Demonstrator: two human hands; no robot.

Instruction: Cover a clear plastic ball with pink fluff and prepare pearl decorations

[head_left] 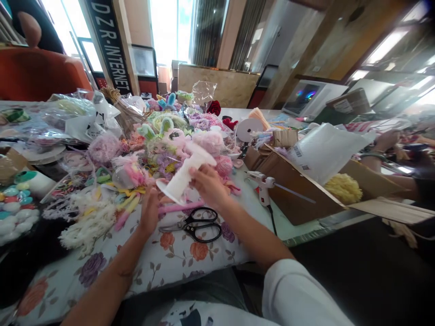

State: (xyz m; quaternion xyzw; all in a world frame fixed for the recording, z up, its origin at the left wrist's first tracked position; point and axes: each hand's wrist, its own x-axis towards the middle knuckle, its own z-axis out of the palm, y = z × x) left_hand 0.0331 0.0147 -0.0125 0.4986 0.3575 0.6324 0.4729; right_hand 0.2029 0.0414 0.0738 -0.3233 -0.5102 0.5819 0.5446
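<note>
A white spool [185,177], wound with pale material and wide at both ends, is tilted in the air above the table. My right hand [208,184] is closed round its right side, fingers on the winding. At its lower left end, my left hand [149,209] is closed at the rim; the disc partly hides those fingers. Below the spool lie black-handled scissors [200,224] on the flowered cloth [152,267], blades pointing left. Just above the scissors is a pink fuzzy stick [180,207]. Soft pastel yarn balls and doll-like pieces crowd behind the spool.
A glue gun [263,185] with a cord stands right of my hands, beside a cardboard box [299,199] holding a yellow fluffy bundle [343,188]. Cream yarn [90,219] lies at left, near a pack of coloured balls [16,210]. Another person's arm [384,149] is at far right.
</note>
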